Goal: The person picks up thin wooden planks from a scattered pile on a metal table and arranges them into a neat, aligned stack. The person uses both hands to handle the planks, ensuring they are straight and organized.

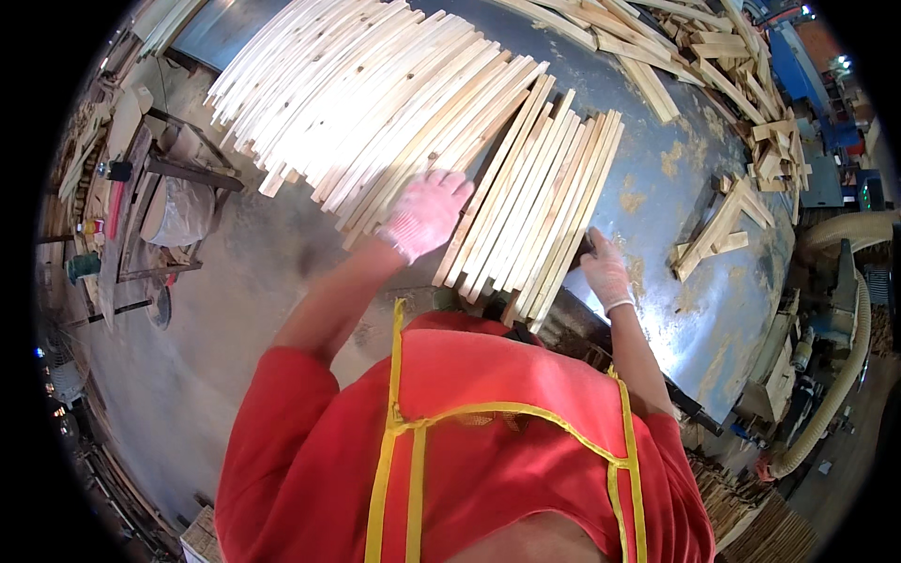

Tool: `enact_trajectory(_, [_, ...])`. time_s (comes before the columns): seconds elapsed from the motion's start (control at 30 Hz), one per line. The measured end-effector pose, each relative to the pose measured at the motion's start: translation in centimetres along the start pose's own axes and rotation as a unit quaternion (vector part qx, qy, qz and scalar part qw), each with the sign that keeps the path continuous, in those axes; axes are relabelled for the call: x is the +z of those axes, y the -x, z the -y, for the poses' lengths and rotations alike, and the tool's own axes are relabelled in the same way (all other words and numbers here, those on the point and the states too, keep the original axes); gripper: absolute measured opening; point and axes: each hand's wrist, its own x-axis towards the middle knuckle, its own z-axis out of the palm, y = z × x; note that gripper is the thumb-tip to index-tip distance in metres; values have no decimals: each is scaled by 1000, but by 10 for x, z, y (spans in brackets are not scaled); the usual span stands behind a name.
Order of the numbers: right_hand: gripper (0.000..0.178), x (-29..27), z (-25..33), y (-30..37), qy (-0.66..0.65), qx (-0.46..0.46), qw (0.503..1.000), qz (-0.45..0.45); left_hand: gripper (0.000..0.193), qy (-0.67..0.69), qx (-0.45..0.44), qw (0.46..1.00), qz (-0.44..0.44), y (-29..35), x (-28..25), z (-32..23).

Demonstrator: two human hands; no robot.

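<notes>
a gloved left hand (pixel 430 212) rests at the edge of a broad row of wood strips (pixel 366 113); a gloved right hand (pixel 608 274) flanks the narrower row (pixel 537 192) between them. whether either grasps anything is hard to tell. light, even side pressure should keep strips aligned. offcuts (pixel 715 235) litter the worktop (pixel 657 225) beyond.

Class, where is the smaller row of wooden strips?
In the head view, the smaller row of wooden strips lies just right of centre, between the gloved left hand and right hand.

The top edge cuts off the wide row of wooden strips (pixel 366 103) and the offcut pile (pixel 720 50)
</notes>
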Motion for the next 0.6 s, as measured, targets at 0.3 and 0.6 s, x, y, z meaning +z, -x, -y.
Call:
enact_trajectory(0.3, [68, 33, -15, -11, -424, 106, 898, -40, 56, 150, -113, 975, -118, 129, 24, 19])
enact_trajectory(0.6, [44, 30, 22, -21, -545, 87, 827, 105, 58, 161, -217, 951, -151, 138, 24, 26])
